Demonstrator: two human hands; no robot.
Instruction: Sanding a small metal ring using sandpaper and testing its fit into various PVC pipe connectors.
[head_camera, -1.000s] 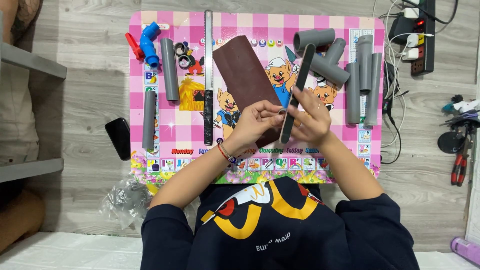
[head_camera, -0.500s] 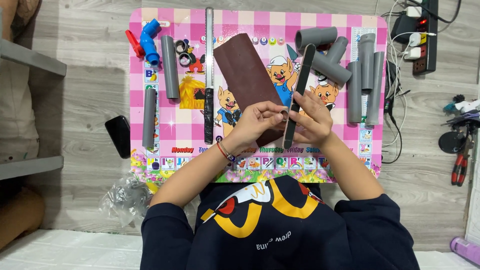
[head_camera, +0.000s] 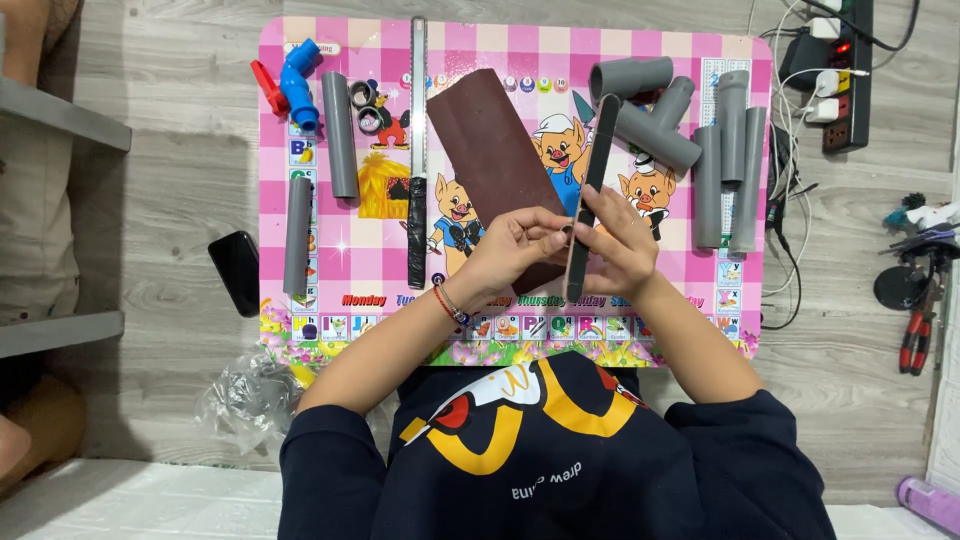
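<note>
1. Nearest me, my left hand (head_camera: 515, 245) pinches a small dark ring (head_camera: 566, 232) between thumb and fingertips, just above the near edge of the pink cartoon table (head_camera: 340, 320).
2. Right beside it, my right hand (head_camera: 620, 245) is closed around the lower part of a long black file (head_camera: 590, 190), which stands tilted away from me, its near end close to the table's front border.
3. Under both hands lies a brown sheet of sandpaper (head_camera: 490, 160), slanting across the middle; the ring touches the file over its near corner.
4. Left of my hands, a hacksaw blade with a taped black handle (head_camera: 417, 150) runs straight up the table, with open checked surface between it and my left wrist.
5. Farther left lie two grey pipe lengths (head_camera: 338, 135), a blue elbow fitting (head_camera: 298, 85), and a black phone (head_camera: 238, 272) on the floor off the table's edge.
6. Farthest right, grey pipes and a tee fitting (head_camera: 660, 125) crowd the far corner; a power strip (head_camera: 845, 75) sits beyond on the floor.
</note>
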